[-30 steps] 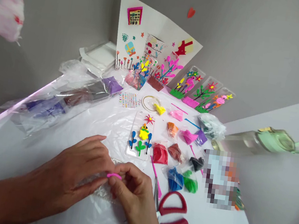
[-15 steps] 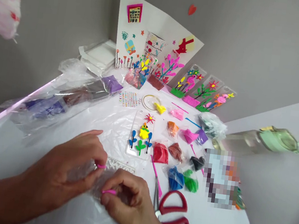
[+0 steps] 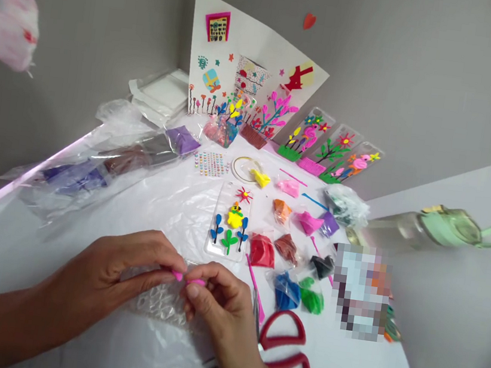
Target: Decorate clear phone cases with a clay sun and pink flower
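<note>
Between thumb and fingers, my left hand point(image 3: 125, 274) pinches a small bit of pink modelling clay point(image 3: 177, 275). My right hand point(image 3: 216, 301) pinches a second pink clay piece point(image 3: 195, 282) close beside it. Both hands hover over a sheet of bubble wrap point(image 3: 157, 305). Just beyond them lies a clear phone case point(image 3: 223, 245) decorated with a red sun, a yellow figure, blue flowers and a green plant in clay. Right of my right hand are red-handled scissors point(image 3: 284, 333), their blades partly hidden, and a pink stick tool point(image 3: 254, 285).
Several bagged clay lumps, including red point(image 3: 262, 251), blue point(image 3: 287, 291) and green point(image 3: 311, 295), lie to the right. A green bottle point(image 3: 420, 231) rests on its side beyond. Decorated clear cases point(image 3: 309, 133) lean at the back wall. Plastic bags point(image 3: 74, 176) line the left edge.
My hands have come closer together, bringing the two pink clay pieces almost side by side. My right hand has risen slightly, and more bubble wrap shows beneath.
</note>
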Motion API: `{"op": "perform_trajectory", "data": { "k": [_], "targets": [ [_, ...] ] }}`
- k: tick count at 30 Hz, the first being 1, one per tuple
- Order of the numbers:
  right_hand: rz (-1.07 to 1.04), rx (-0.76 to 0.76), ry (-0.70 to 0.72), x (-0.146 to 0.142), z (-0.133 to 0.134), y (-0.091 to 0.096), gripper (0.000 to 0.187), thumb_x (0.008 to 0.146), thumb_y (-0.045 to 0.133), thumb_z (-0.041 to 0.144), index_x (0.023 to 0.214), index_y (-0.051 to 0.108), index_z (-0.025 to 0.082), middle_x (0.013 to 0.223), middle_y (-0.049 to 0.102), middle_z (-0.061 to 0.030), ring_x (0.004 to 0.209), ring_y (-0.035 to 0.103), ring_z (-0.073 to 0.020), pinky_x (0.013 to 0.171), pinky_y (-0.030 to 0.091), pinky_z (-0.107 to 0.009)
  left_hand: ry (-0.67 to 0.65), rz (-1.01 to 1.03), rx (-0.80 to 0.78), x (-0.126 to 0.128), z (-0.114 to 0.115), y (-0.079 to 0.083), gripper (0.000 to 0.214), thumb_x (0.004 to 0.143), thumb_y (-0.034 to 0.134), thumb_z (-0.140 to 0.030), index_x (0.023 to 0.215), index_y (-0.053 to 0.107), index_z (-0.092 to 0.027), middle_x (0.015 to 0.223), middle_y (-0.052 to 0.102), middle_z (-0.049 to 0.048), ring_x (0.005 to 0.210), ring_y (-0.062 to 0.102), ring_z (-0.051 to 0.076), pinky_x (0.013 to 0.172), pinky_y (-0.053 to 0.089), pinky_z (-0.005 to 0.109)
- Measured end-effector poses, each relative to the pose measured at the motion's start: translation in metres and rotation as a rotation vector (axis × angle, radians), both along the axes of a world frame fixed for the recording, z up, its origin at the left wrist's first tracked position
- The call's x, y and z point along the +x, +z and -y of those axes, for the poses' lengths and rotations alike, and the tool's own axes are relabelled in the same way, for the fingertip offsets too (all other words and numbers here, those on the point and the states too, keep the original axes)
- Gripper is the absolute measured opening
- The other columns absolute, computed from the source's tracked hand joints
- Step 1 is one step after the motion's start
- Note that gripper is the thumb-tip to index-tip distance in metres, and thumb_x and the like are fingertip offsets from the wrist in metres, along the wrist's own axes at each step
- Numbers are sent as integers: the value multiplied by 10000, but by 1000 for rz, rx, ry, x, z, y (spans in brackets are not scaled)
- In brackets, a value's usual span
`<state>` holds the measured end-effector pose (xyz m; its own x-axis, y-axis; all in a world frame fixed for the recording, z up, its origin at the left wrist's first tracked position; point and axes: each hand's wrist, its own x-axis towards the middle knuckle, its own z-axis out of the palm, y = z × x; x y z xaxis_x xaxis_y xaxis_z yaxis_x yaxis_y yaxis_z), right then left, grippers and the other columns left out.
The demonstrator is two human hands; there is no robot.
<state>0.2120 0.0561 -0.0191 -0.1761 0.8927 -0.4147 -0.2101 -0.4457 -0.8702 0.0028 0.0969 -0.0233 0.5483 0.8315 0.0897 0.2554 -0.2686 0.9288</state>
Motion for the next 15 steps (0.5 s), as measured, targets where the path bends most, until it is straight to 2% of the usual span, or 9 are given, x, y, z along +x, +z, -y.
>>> {"op": "perform_trajectory", "data": {
  "k": [3, 7, 15],
  "targets": [
    [-15, -21, -6, -1, -1, 2, 407, 702, 933, 488, 864, 745, 165, 651, 612, 19, 589, 492, -90, 569, 394, -214, 42, -29, -9, 4, 3, 0, 133, 1013, 599, -357, 988, 723, -313, 915, 751, -44, 830, 725, 141, 754, 567, 199],
    [-47, -53, 28, -1, 1, 2, 409, 662, 960, 436, 838, 705, 169, 595, 550, 50, 542, 385, -69, 519, 288, -201, -1, -47, 38, 6, 7, -4, 138, 1024, 555, -303, 999, 689, -287, 931, 724, -32, 853, 700, 137, 765, 546, 204],
    [81, -22, 96, -1, 4, 0, 307, 767, 854, 406, 782, 644, 182, 575, 486, 69, 529, 334, -69, 504, 247, -214, -45, -76, 172, 17, 15, -9, 115, 976, 504, -183, 930, 587, -247, 834, 642, -32, 711, 614, 120, 655, 483, 222]
  ]
}}
